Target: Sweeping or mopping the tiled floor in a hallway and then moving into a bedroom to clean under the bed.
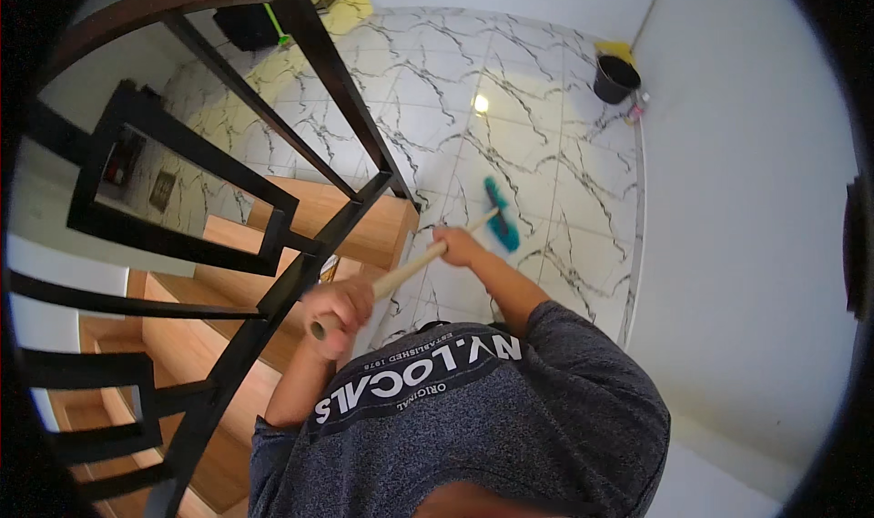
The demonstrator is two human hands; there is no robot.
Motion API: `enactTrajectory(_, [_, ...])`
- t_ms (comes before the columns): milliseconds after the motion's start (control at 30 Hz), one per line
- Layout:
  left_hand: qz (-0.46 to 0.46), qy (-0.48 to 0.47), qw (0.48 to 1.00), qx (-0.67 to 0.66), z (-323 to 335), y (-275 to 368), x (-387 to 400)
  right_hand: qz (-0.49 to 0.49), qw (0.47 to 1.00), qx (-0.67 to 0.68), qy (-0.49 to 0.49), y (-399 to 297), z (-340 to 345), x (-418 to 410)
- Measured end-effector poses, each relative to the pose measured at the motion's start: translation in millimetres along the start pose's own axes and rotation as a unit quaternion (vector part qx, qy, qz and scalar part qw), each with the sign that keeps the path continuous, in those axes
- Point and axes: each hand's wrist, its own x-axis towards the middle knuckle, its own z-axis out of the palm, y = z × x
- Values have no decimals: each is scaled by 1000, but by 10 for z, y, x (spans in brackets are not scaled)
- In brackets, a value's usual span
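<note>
A long wooden broom handle [410,270] slants from the lower left up to a teal broom head [502,217], which is at the marble-patterned tile floor [444,170]. My left hand [338,313] grips the handle close to its upper end, beside the stair railing. Farther down the handle, my right hand [461,246] is closed around it. The bristles look slightly blurred, and whether they press on the tiles cannot be told.
A black metal railing [293,279] with wooden stair steps [328,211] stands on the left. By the right wall [724,176] are a black bucket [616,79], a yellow item [614,50] with a thin pole, and a small pink-and-white bottle [638,110]. A bright green stick [275,23] is at upper left.
</note>
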Motion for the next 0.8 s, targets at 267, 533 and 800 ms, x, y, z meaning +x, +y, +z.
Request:
enactTrajectory(267, [96, 16, 952, -291, -399, 441, 674, 104, 993, -47, -14, -1238, -419, -434])
enactTrajectory(533, [-136, -100, 954, -246, 189, -176, 624, 144, 987, -66, -16, -579, -114, -966])
enactTrajectory(800, [4, -447, 893, -45, 1032, -381, 970, 156, 943, -29, 293, -87, -981, -672])
